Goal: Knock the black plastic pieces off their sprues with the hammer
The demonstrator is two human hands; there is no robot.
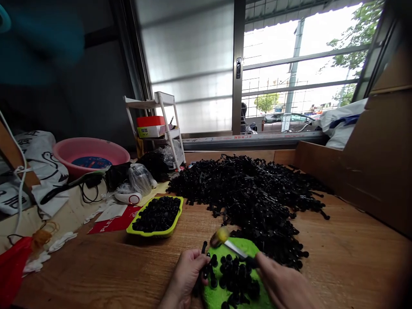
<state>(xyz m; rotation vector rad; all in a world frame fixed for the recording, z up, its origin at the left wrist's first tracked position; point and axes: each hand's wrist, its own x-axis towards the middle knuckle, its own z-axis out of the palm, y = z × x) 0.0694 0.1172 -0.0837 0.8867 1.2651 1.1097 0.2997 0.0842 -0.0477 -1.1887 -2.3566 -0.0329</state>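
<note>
My left hand pinches several small black parts at the left edge of a green pad. In my right hand is a small hammer with a metal shaft and a blurred yellow and brown head, held above the pad's upper left. Loose black pieces lie on the green pad between my hands. Beyond it spreads a large heap of black parts. A yellow-green basket full of small black pieces stands to the left of the heap.
A cardboard sheet borders the wooden table on the right. At the back left stand a white shelf rack and a pink basin. Red paper and plastic bags lie left of the basket.
</note>
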